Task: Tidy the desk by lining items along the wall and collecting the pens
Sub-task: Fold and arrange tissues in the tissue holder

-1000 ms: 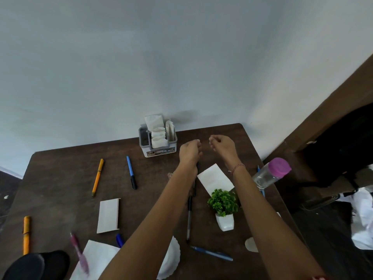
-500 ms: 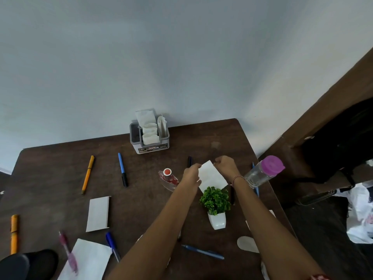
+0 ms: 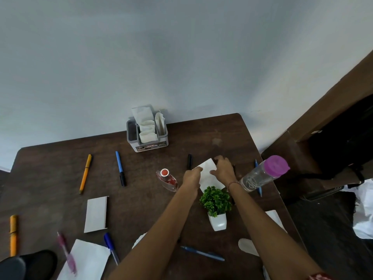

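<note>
1. Head view, pens counted on the desk point(image 3: 50, 184): eight in sight.
   - Toward the far edge: orange pen point(image 3: 85, 173), blue-and-black pen point(image 3: 120, 168), black pen point(image 3: 189, 161).
   - At the left edge: orange marker point(image 3: 13, 235).
   - Along the near edge: blurred pink pen point(image 3: 66, 253), dark blue pen point(image 3: 111, 248), slim blue pen point(image 3: 201, 253).
   - By the right edge: half-hidden blue pen point(image 3: 258, 182) behind a bottle.
2. Other things:
   - One gray caddy point(image 3: 147, 138) stuffed with white packets, at the far edge against the wall point(image 3: 181, 57).
   - One potted plant point(image 3: 216, 205).
   - Two bottles: red-capped bottle point(image 3: 167, 178) and purple-lidded bottle point(image 3: 264, 174).
   - Three flat white pieces in full sight: white card point(image 3: 207, 176), second white card point(image 3: 95, 214), white sheet point(image 3: 88, 259).
   - More white scraps near the right edge, partly hidden by the arm, not counted.
3. Edges and room:
   - Far edge flush with the wall.
   - Bare wood along it left of the caddy, and between the caddy and the far right corner.
   - Purple-lidded bottle close to the right edge.
   - Near edge crowded.
4. Grips:
   - Left grip point(image 3: 192, 176) curled on the white card's left edge.
   - Right grip point(image 3: 223, 168) bent over its far right corner.
   - Card between both, just beyond the plant and right of the red-capped bottle, with the black pen just beside its far left corner.
   - Card lifted or flat: cannot tell.
</note>
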A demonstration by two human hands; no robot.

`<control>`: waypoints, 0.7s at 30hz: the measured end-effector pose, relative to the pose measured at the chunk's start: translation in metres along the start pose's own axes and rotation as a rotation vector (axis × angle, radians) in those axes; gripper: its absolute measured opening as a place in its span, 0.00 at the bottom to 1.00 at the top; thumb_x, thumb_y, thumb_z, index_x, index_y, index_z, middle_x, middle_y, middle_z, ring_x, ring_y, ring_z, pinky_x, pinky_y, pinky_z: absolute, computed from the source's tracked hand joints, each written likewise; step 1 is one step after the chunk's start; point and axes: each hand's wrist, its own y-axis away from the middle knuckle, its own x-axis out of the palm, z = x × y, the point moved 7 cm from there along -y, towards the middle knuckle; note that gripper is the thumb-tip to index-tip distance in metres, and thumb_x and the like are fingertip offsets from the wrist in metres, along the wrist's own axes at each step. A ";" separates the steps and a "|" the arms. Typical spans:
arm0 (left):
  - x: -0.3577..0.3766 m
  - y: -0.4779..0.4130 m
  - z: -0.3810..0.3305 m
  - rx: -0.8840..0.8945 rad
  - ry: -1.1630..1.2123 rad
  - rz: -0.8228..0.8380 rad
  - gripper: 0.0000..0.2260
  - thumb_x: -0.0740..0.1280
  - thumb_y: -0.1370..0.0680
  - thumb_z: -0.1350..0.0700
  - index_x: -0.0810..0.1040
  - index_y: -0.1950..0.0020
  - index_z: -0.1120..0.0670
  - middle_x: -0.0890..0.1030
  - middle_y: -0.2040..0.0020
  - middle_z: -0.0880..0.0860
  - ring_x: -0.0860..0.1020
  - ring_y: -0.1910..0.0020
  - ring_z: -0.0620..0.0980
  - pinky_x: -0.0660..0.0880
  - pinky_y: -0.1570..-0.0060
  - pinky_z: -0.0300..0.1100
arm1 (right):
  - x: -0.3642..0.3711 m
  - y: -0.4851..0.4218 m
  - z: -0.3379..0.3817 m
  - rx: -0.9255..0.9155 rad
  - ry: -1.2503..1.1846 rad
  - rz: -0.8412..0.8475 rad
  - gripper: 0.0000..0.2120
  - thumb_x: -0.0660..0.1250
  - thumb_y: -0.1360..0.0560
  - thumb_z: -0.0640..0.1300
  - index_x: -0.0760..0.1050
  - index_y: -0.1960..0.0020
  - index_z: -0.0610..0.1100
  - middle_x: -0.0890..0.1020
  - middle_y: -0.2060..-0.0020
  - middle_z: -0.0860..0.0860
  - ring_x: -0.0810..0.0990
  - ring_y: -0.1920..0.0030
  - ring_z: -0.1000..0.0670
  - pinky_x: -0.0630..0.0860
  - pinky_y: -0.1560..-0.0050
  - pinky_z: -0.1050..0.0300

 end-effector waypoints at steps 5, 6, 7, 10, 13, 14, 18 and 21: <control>0.000 -0.004 0.001 0.000 0.019 -0.007 0.17 0.62 0.21 0.57 0.68 0.35 0.63 0.70 0.59 0.55 0.72 0.58 0.53 0.69 0.62 0.44 | 0.007 0.001 0.000 0.020 -0.054 0.024 0.27 0.74 0.32 0.37 0.69 0.36 0.40 0.78 0.44 0.40 0.78 0.44 0.42 0.75 0.45 0.51; 0.001 -0.006 0.001 0.001 0.025 0.000 0.17 0.62 0.22 0.58 0.68 0.34 0.63 0.71 0.58 0.55 0.73 0.55 0.55 0.70 0.60 0.45 | 0.008 0.001 0.000 0.021 -0.069 0.024 0.25 0.74 0.32 0.37 0.70 0.38 0.40 0.79 0.45 0.41 0.79 0.46 0.42 0.76 0.47 0.51; 0.001 -0.006 0.000 0.001 0.033 0.008 0.17 0.62 0.22 0.58 0.69 0.34 0.63 0.72 0.57 0.56 0.73 0.53 0.56 0.70 0.58 0.46 | 0.008 0.002 0.000 0.021 -0.083 0.024 0.23 0.73 0.32 0.36 0.71 0.39 0.41 0.80 0.46 0.42 0.79 0.47 0.43 0.77 0.48 0.52; 0.003 -0.007 0.000 0.004 0.051 0.030 0.18 0.62 0.22 0.59 0.69 0.33 0.63 0.75 0.46 0.61 0.75 0.49 0.59 0.72 0.53 0.47 | 0.007 0.003 -0.001 0.031 -0.108 0.017 0.17 0.73 0.32 0.37 0.75 0.44 0.42 0.81 0.49 0.44 0.80 0.49 0.46 0.76 0.51 0.56; 0.002 -0.006 0.000 0.002 0.067 0.036 0.19 0.62 0.22 0.59 0.68 0.32 0.63 0.74 0.38 0.65 0.75 0.41 0.62 0.74 0.52 0.49 | 0.000 0.006 0.001 0.011 -0.121 0.005 0.11 0.71 0.31 0.38 0.78 0.49 0.42 0.80 0.55 0.47 0.78 0.52 0.48 0.70 0.56 0.60; 0.003 -0.005 -0.001 0.002 0.079 0.040 0.20 0.62 0.22 0.59 0.67 0.31 0.63 0.73 0.37 0.65 0.75 0.40 0.63 0.74 0.52 0.49 | -0.002 0.007 0.002 0.000 -0.132 0.000 0.10 0.71 0.30 0.37 0.78 0.49 0.42 0.79 0.57 0.46 0.77 0.53 0.48 0.68 0.56 0.61; 0.005 -0.001 -0.005 0.033 0.093 0.058 0.19 0.62 0.21 0.59 0.68 0.32 0.63 0.73 0.36 0.63 0.74 0.39 0.62 0.74 0.53 0.48 | -0.019 0.013 0.006 0.010 -0.218 -0.054 0.13 0.68 0.28 0.36 0.78 0.44 0.38 0.82 0.49 0.42 0.79 0.46 0.44 0.71 0.52 0.59; 0.006 0.004 -0.013 0.075 0.108 0.085 0.16 0.62 0.22 0.61 0.70 0.35 0.62 0.76 0.38 0.62 0.76 0.40 0.60 0.75 0.56 0.46 | -0.033 0.021 0.015 -0.011 -0.294 -0.098 0.15 0.68 0.27 0.37 0.77 0.41 0.38 0.81 0.45 0.43 0.78 0.43 0.45 0.71 0.48 0.59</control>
